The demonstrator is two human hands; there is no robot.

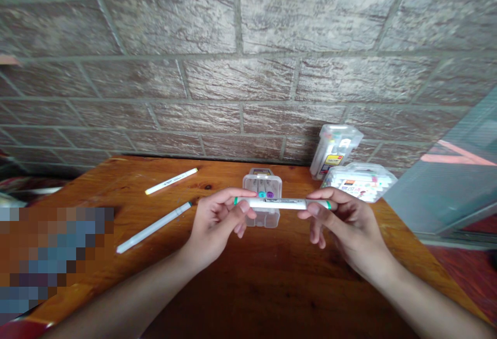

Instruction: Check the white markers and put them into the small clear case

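A white marker [281, 203] with green ends is held level between both hands, dark print showing on its barrel. My left hand [219, 217] pinches the left end between thumb and fingers. At the other end, my right hand [345, 220] grips the marker the same way. Just behind it on the table stands an open clear plastic case [262, 178]. Inside that case are a turquoise-ended marker [262, 194] and a purple-ended marker [271, 194]; the held marker hides part of the case.
Left on the wooden table [233, 287] lie a yellow-ended white marker [171, 181] and a longer grey-white marker [153, 229]. A tall clear marker case [334, 150] and a wider marker case [359, 181] stand back right. A brick wall [240, 80] rises behind.
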